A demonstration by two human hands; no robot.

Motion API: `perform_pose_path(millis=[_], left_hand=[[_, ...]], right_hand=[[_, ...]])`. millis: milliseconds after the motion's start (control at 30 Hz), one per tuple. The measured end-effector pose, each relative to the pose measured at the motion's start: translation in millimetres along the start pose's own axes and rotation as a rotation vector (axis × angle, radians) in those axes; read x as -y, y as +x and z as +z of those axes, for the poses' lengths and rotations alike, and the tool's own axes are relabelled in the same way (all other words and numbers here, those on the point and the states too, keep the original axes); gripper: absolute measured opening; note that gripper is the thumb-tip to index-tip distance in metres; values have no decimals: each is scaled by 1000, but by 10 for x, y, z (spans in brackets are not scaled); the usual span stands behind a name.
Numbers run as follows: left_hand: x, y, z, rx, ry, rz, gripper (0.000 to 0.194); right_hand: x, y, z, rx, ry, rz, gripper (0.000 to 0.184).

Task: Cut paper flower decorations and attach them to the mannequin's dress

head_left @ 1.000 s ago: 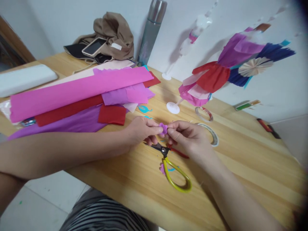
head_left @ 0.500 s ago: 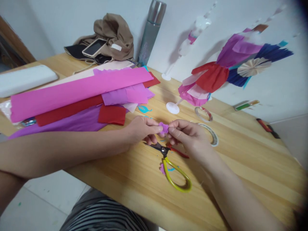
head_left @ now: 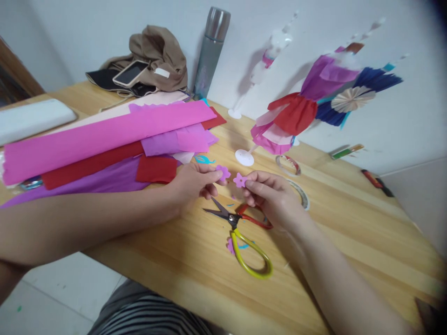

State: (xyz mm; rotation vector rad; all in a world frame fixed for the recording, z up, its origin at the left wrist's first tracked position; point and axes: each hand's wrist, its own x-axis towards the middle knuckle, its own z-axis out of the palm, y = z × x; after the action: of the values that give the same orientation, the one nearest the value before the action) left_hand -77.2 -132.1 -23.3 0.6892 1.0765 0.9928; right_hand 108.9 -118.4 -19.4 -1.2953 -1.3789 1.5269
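Between thumb and fingers, my left hand [head_left: 199, 180] pinches a purple paper flower [head_left: 224, 173]. My right hand [head_left: 267, 190] pinches a second purple paper flower [head_left: 239, 180], which has a small hole in its middle. A narrow gap separates the two flowers above the wooden table. Just below my hands lie scissors [head_left: 232, 221] with parted blades, one yellow handle loop and one red. Under the yellow loop sit a purple paper scrap [head_left: 231, 246] and a thin blue paper strip. A blue leaf-shaped cutout [head_left: 204, 159] lies beyond my left hand.
Crepe paper sheets [head_left: 104, 135] in pink, red and purple are stacked at left. Dolls on stands wear paper dresses [head_left: 296, 111] at the back. Tape rolls [head_left: 288, 165], a red-and-black cutter [head_left: 377, 182], a flask [head_left: 211, 56], a phone [head_left: 131, 73] and a brown cloth [head_left: 159, 51] also lie about.
The purple flowers, held together before, are now apart, one in each hand. My right hand has drawn slightly away from my left. The view has shifted a little.
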Motion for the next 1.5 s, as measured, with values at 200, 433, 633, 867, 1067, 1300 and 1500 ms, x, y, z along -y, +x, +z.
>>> perform_pose_path(millis=[200, 433, 633, 867, 1067, 1300, 1500], left_hand=[[-66, -5, 6, -34, -23, 23, 27], [63, 31, -28, 47, 71, 35, 20], [90, 9, -18, 128, 204, 51, 24], [69, -33, 16, 140, 377, 81, 22], [20, -88, 66, 113, 490, 60, 21], [-1, -73, 51, 178, 477, 25, 22], [1, -29, 18, 221, 260, -55, 30]], right_hand=[[-64, 40, -61, 38, -206, -93, 20], [-86, 32, -76, -81, -824, -296, 25], [3, -57, -5, -88, -461, -340, 17], [-29, -111, 24, -37, -402, -303, 26], [-145, -86, 77, -53, -361, -261, 25], [-79, -55, 65, 13, -61, -59, 26], [20, -60, 107, 48, 115, 58, 27]])
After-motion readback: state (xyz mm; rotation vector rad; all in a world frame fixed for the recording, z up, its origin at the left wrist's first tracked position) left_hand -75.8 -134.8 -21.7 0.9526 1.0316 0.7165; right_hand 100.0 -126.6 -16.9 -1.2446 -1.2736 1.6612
